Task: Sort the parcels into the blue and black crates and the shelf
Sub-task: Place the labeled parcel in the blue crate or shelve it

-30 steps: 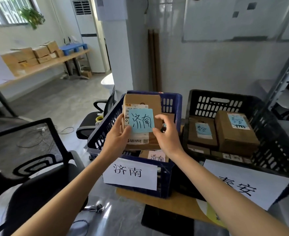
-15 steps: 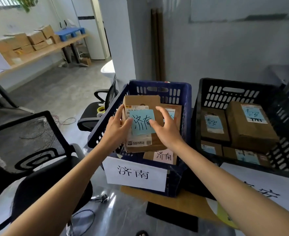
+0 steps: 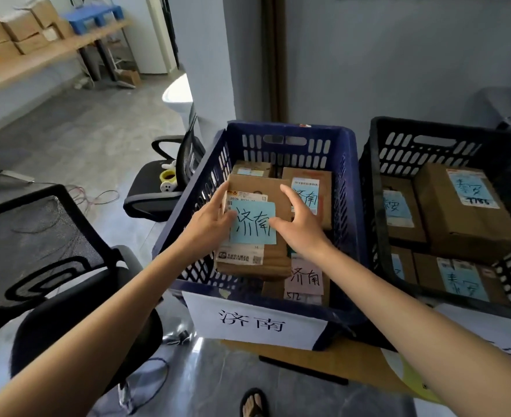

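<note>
A brown cardboard parcel (image 3: 274, 260) with a light blue handwritten note lies on top of other parcels inside the blue crate (image 3: 281, 129). My left hand (image 3: 209, 219) holds its left edge, thumb on the note. Over the parcel's right side, my right hand (image 3: 301, 228) has straight, spread fingers and only its thumb tip touches the note. The crate's other parcels include one with a blue note (image 3: 308, 200) and one with a pink note (image 3: 305, 278). To the right, the black crate (image 3: 429, 124) holds several labelled parcels (image 3: 465, 212).
A white paper sign (image 3: 257, 322) hangs on the blue crate's front. A black mesh office chair (image 3: 52, 266) stands close on my left, a second chair (image 3: 164, 188) behind it. Cardboard boxes (image 3: 22, 34) sit on a far wooden bench. My sandalled foot (image 3: 252, 404) is below.
The parcel has gone from upright in both hands down into the blue crate, lying flat. My right hand's fingers have lifted off it and spread.
</note>
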